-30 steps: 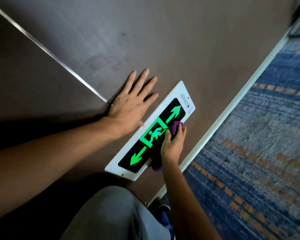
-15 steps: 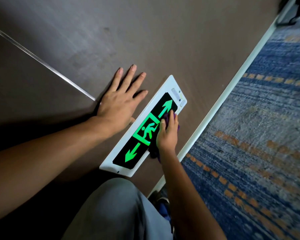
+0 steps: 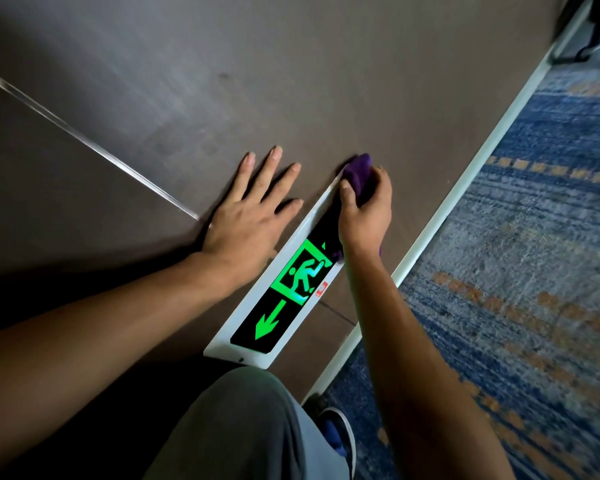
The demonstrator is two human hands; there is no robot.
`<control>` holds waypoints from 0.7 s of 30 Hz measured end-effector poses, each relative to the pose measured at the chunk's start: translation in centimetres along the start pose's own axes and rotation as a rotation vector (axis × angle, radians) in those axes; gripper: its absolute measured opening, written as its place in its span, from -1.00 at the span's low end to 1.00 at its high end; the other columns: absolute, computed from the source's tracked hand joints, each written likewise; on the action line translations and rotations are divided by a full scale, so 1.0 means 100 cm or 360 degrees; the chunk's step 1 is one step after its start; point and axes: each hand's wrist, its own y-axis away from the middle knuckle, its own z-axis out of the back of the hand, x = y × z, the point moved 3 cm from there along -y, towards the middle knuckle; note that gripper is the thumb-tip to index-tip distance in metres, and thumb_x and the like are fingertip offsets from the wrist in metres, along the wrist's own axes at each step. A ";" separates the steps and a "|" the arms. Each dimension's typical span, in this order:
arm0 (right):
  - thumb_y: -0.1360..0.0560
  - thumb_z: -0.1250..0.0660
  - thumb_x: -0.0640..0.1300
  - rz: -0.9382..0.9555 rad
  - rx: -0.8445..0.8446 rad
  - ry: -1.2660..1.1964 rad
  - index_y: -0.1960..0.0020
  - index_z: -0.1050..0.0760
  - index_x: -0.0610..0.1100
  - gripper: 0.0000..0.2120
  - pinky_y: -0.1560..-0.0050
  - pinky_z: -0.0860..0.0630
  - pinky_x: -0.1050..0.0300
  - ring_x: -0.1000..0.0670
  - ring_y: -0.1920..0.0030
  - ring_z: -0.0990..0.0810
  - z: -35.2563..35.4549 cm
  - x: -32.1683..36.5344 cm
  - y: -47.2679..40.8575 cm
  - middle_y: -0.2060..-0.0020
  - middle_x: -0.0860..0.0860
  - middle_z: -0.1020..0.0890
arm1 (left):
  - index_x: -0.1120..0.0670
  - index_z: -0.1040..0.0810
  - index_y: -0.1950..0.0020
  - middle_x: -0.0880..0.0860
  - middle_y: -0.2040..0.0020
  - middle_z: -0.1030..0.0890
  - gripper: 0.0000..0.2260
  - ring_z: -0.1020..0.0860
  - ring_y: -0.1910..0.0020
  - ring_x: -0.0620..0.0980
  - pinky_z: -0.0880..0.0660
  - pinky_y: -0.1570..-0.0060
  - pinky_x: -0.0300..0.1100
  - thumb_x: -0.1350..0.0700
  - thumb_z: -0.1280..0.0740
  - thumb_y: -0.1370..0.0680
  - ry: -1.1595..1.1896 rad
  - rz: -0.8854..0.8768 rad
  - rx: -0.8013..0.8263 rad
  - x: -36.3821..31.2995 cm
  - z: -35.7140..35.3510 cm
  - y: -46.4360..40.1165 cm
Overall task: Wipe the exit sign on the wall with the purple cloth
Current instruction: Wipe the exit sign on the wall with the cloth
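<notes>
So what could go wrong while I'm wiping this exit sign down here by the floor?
The purple cloth is already past the exit sign's far end, so strokes may land on the wall instead. The right hand hides the upper arrow, so spots there could be missed.

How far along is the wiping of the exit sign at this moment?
Done: nothing in the picture proves any part clean. In hand: the right hand grips the purple cloth at the far end of the exit sign, covering that end; the left hand lies flat on the wall beside it. Left, probably: the uncovered running-figure panel and near arrow.
</notes>
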 end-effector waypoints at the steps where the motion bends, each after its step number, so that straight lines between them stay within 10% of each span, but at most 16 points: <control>1: -0.57 -0.43 -0.08 0.0100 -0.0027 -0.0009 -0.44 -0.48 -0.16 -0.53 -0.53 -0.34 0.04 -0.09 -0.48 -0.50 -0.004 0.011 0.000 -0.45 -0.08 -0.55 | -0.08 -0.23 -0.62 0.17 -0.69 0.17 -0.32 0.24 -0.63 0.34 0.22 -0.57 0.32 -0.18 -0.35 -0.54 0.0032 0.0000 -0.0008 0.000 0.000 0.000; 9: -0.64 -0.33 0.12 0.0004 -0.0028 0.0228 -0.58 -0.35 0.10 -0.47 -0.62 -0.19 -0.14 -0.14 -0.68 -0.13 -0.014 -0.027 0.021 -0.64 -0.03 -0.31 | -0.09 -0.27 -0.60 0.17 -0.69 0.12 -0.26 0.20 -0.64 0.34 0.19 -0.57 0.31 -0.25 -0.40 -0.47 0.0042 -0.0037 -0.0068 0.003 -0.003 0.001; 15: -0.64 -0.27 0.12 -0.0613 0.0032 -0.0006 -0.59 -0.32 0.11 -0.48 -0.51 -0.41 -0.21 -0.11 -0.48 -0.49 0.006 -0.073 0.001 -0.50 0.00 -0.49 | -0.06 -0.36 -0.55 0.17 -0.69 0.05 -0.31 0.17 -0.64 0.35 0.20 -0.57 0.32 -0.19 -0.44 -0.46 0.0117 -0.0085 -0.0135 0.004 -0.007 0.002; 21: -0.68 -0.23 0.06 -0.0494 0.0066 -0.0151 -0.60 -0.30 0.12 -0.51 -0.49 -0.42 -0.25 -0.15 -0.49 -0.48 -0.005 -0.051 0.031 -0.52 -0.04 -0.46 | -0.04 -0.40 -0.52 0.15 -0.69 0.00 -0.31 0.15 -0.65 0.34 0.21 -0.57 0.33 -0.21 -0.45 -0.44 0.0118 -0.0099 -0.0174 0.005 -0.007 0.002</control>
